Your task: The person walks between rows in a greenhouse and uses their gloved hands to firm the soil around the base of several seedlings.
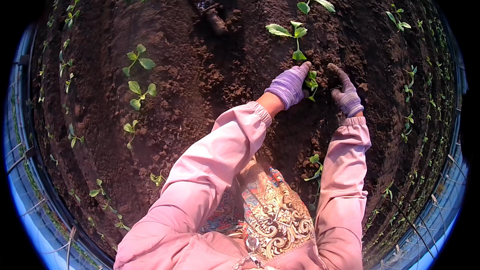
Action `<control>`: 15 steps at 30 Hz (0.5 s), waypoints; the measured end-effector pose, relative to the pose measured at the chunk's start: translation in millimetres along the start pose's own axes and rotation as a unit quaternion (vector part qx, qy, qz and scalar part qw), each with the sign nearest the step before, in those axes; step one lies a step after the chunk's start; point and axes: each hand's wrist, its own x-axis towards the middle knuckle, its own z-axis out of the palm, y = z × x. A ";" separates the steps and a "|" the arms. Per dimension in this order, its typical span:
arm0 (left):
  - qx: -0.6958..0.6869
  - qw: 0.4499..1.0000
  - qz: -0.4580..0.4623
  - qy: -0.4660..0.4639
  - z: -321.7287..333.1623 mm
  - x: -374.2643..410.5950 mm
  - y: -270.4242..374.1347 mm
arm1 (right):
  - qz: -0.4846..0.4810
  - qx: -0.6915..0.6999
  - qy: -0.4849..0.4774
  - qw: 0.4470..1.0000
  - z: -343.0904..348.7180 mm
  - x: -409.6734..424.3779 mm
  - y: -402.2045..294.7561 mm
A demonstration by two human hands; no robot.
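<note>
A small green seedling point(311, 83) stands in the dark soil between my two hands. My left hand point(289, 84), in a purple knitted glove with soiled fingertips, is close against its left side. Finger and thumb are apart there, with the leaves at the gap. On the other side of the plant my right hand point(347, 93), gloved alike, has thumb and fingers spread and a fingertip at the soil. Just beyond my left fingertips grows a larger seedling point(298, 41). The stem base between the hands is hard to make out.
A soil-covered hand tool point(210, 11), perhaps a trowel, lies ahead in shadow. Seedlings stand in rows to the left point(138, 93) and right point(408, 86). Another seedling point(315, 167) grows near my right forearm. Blue sheeting point(423, 247) and thin poles edge the plot.
</note>
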 end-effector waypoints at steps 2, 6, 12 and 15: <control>0.000 0.999 -0.023 -0.026 5.0 6.5 2.5 | -0.076 -0.121 0.010 0.990 7.8 -12.5 12.5; 0.025 0.998 -0.029 -0.040 9.3 12.1 7.2 | -0.059 -0.189 0.120 0.973 33.4 -13.5 16.6; 0.071 0.994 -0.053 -0.066 10.1 18.9 14.9 | 0.062 0.081 0.174 0.979 37.8 3.3 24.5; 0.088 0.991 -0.065 -0.082 17.1 22.0 9.2 | 0.031 -0.140 0.154 0.978 34.2 8.2 27.5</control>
